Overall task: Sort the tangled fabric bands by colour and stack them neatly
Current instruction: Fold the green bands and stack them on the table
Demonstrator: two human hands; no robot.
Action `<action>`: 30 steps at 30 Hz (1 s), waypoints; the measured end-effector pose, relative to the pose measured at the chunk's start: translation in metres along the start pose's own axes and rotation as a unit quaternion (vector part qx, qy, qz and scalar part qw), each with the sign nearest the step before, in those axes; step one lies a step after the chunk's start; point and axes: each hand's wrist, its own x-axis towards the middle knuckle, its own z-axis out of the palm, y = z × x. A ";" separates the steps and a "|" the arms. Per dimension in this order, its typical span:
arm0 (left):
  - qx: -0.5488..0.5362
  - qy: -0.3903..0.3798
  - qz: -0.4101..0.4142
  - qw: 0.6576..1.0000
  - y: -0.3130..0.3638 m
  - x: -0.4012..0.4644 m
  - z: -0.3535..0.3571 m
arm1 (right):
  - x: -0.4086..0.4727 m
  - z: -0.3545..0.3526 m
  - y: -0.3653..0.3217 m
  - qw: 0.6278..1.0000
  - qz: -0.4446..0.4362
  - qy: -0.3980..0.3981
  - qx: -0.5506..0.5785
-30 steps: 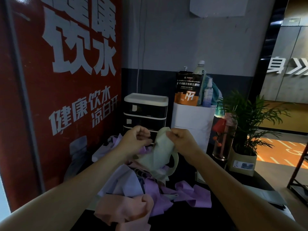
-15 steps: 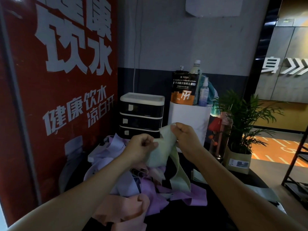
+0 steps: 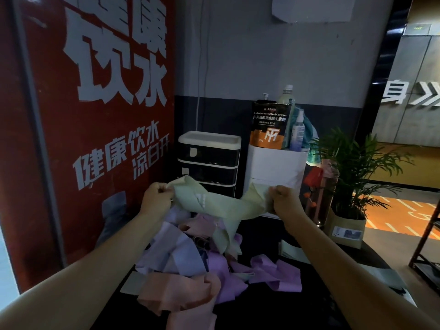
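Note:
A pale green fabric band (image 3: pixel 221 204) is stretched out in the air between my two hands, with a loose part trailing down into the heap. My left hand (image 3: pixel 157 198) grips its left end and my right hand (image 3: pixel 284 201) grips its right end. Below them a tangled pile of bands (image 3: pixel 190 256) lies on the dark table (image 3: pixel 273 313): lilac and light blue ones at the left, purple ones (image 3: pixel 276 273) at the right, and a peach one (image 3: pixel 181 296) nearest me.
A red panel with white lettering (image 3: pixel 95 115) stands close on the left. Behind the pile are a black drawer unit (image 3: pixel 208 163) and a white box (image 3: pixel 273 167) with bottles and a pouch. A potted plant (image 3: pixel 352 177) and a dark bottle (image 3: pixel 320 196) stand at the right.
My hands have moved apart, left hand to the left and right hand to the right, pulling the pale green band out straight between them. The view has shifted slightly.

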 end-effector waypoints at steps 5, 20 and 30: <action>0.053 0.063 -0.025 0.996 -0.012 0.013 -0.019 | -0.003 -0.003 0.013 0.989 -0.031 -0.025 -0.140; 0.351 -0.071 -0.003 0.934 -0.021 -0.010 -0.018 | -0.040 0.042 0.016 0.901 -0.154 -0.183 -0.362; 0.405 -0.149 0.142 0.891 -0.013 -0.006 0.016 | -0.043 0.065 -0.002 0.905 -0.172 -0.242 -0.303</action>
